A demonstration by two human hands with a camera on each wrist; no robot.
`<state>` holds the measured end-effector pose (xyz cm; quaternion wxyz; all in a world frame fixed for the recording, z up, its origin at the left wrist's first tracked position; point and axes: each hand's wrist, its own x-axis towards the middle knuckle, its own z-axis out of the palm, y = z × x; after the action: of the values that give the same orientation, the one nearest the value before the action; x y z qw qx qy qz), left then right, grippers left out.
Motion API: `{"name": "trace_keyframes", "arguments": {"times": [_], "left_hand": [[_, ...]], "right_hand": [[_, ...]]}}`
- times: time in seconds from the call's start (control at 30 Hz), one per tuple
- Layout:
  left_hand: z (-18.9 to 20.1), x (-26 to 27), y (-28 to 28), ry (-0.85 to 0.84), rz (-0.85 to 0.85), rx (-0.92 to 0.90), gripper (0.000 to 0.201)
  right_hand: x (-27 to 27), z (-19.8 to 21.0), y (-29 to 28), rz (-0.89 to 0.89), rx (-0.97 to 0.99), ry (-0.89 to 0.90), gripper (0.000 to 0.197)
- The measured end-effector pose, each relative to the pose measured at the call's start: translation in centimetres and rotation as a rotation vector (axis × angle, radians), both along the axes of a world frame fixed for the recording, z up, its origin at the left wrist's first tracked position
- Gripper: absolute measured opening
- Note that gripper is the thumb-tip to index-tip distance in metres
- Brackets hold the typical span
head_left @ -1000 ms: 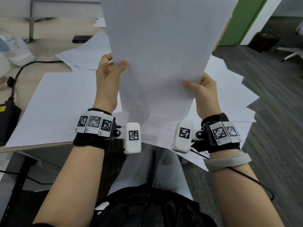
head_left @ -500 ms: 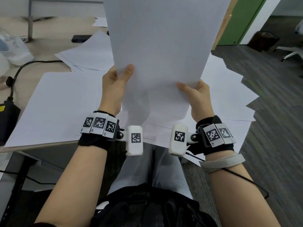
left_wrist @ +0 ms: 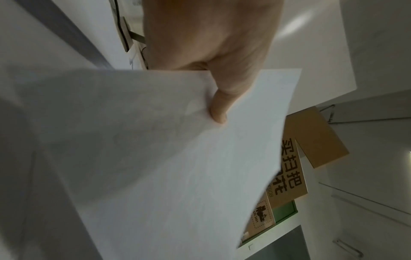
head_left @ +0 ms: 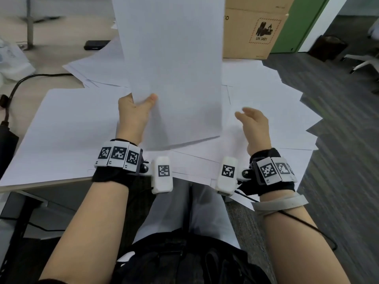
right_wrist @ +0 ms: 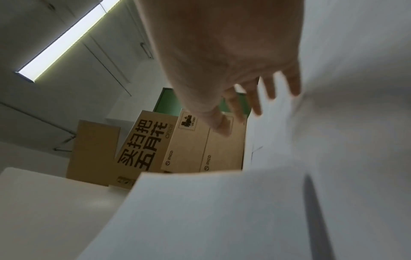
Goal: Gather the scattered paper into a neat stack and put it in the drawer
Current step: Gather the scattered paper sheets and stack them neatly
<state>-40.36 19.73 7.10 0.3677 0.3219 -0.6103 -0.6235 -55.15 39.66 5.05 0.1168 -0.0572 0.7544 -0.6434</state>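
Behind the desk a brown cardboard carton with a red-bordered hazard label (head_left: 253,27) stands against a green panel, and the pale wooden desk top (head_left: 47,58) in front of it is almost buried under loose white sheets of paper (head_left: 266,111) that fan out past its right-hand edge and near corner

From the grip outward: the left hand (head_left: 133,113) pinches the gathered stack of white paper sheets (head_left: 174,68) at its lower left edge, thumb (left_wrist: 219,107) pressed on the face toward the person, the other fingers hidden behind. That stack stands nearly upright, long axis running up and away from the hand, its bottom edge hanging just above the sheets near the desk's front edge. The right hand (head_left: 254,128) holds nothing; its fingers (right_wrist: 270,88) are spread and loose, just beside the stack's lower right edge and above the sheets fanned to the right

What the coming move turns on, as I judge it: the ungathered sheets lie mostly to the right of the held stack, spilling toward the right edge of the desk, so the free right hand is the nearer one to draw them in while the left keeps the stack. More lie at the far left, by a black flat device (head_left: 96,45). No drawer is in view
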Motion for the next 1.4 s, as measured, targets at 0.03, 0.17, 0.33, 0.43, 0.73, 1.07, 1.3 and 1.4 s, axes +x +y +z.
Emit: {"name": "trace_keyframes", "arguments": {"times": [0.03, 0.17, 0.33, 0.43, 0.73, 1.07, 1.3, 1.4], "left_hand": [[-0.2, 0.0, -0.3, -0.007, 0.024, 0.007, 0.015], [-1.4, 0.0, -0.5, -0.079, 0.096, 0.048, 0.017], [-2.9, -0.3, 0.4, -0.165, 0.128, 0.078, 0.009], [-4.3, -0.5, 0.5, -0.224, 0.093, 0.096, 0.012], [-4.9, -1.3, 0.0, -0.316, 0.122, 0.037, 0.026], [-4.9, -2.2, 0.2, -0.428, 0.11, -0.04, 0.03], [-5.0, -2.4, 0.4, -0.457, 0.116, -0.057, 0.03], [-4.9, -2.3, 0.3, -0.431, 0.114, -0.011, 0.031]], "right_hand": [[-0.4, -0.5, 0.4, -0.038, 0.095, -0.036, 0.045], [-0.8, -1.5, 0.8, -0.024, 0.305, -0.119, 0.062], [-0.4, -1.9, 0.2, 0.001, 0.267, -0.131, 0.063], [-0.1, -2.2, 0.2, 0.007, 0.264, -0.116, 0.06], [-1.7, -2.1, 2.1, -0.071, 0.76, -0.102, 0.076], [-2.2, -1.8, 2.5, -0.101, 0.754, -0.123, 0.077], [-2.2, -1.4, 3.0, -0.171, 0.379, -0.112, 0.081], [-1.7, -1.0, 3.2, -0.154, 0.269, -0.091, 0.026]]}}
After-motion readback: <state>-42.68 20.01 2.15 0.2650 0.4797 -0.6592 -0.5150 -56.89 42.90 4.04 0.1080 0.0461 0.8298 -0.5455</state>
